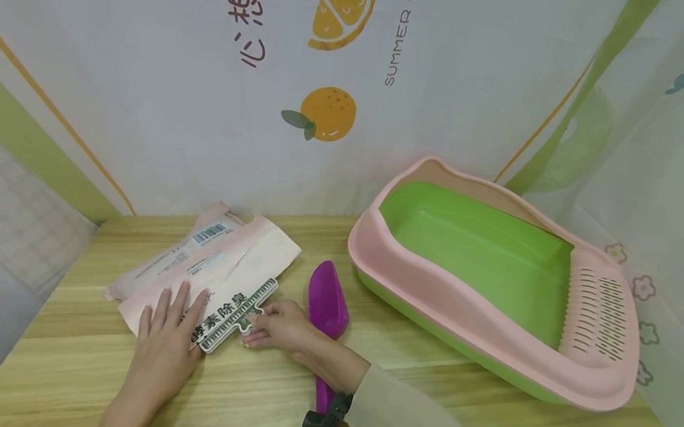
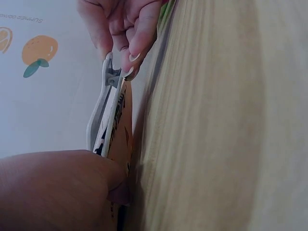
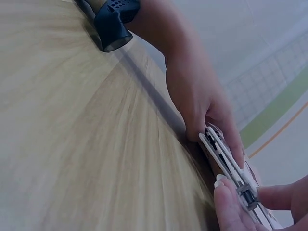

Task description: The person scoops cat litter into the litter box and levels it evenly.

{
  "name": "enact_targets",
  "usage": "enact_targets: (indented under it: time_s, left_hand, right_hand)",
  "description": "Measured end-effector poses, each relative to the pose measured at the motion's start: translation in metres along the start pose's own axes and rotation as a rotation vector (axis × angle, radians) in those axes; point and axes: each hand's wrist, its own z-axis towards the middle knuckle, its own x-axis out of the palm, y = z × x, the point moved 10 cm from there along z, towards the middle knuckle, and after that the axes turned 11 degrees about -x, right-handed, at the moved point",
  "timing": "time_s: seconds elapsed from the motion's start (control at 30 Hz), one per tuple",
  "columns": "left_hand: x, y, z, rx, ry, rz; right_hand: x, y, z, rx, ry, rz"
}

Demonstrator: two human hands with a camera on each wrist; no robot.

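A pink and white printed bag [image 1: 262, 241] lies on its side with a barcode on it. Along its near right edge sits a long white bag clip [image 1: 241, 315] with ruler-like marks. My left hand [image 1: 166, 343] grips the bag beside the clip's lower end, fingers spread over the print and thumb below the edge. With thumb and fingers, my right hand [image 1: 286, 329] pinches the clip's handles. Both handle sides show edge-on in the left wrist view, between the right thumb and fingers at the clip [image 2: 111, 79]. Part of the bag is hidden under the left hand.
Just right of my right hand lies a purple scoop [image 1: 326, 302], its handle partly behind my forearm. A pink and green litter box [image 1: 415, 271] with a slotted end stands at the right on the wooden table [image 1: 269, 407]. Printed curtains [image 1: 193, 124] hang close behind.
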Motion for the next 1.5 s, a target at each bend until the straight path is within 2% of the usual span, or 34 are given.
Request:
enact_targets:
  time_s: [0.53, 0.83, 1.1, 1.3, 1.5]
  left_hand:
    - [-0.002, -0.002, 0.0, 0.015, -0.002, 0.006]
    - [-0.002, -0.003, -0.001, 0.025, -0.012, -0.003]
    - [-0.004, -0.004, 0.001, 0.006, 0.007, -0.01]
    - [-0.005, -0.005, 0.002, 0.008, 0.027, -0.008]
    - [-0.005, -0.006, 0.001, 0.006, 0.048, 0.021]
  right_hand:
    - [-0.006, -0.002, -0.007, 0.027, 0.024, -0.063]
    - [-0.01, 0.001, -0.008, 0.024, 0.037, -0.159]
    - [-0.013, 0.008, -0.008, 0.001, 0.025, -0.278]
    - [-0.018, 0.016, -0.008, -0.048, -0.019, -0.4]
    - [-0.023, 0.023, -0.01, -0.113, -0.023, -0.552]
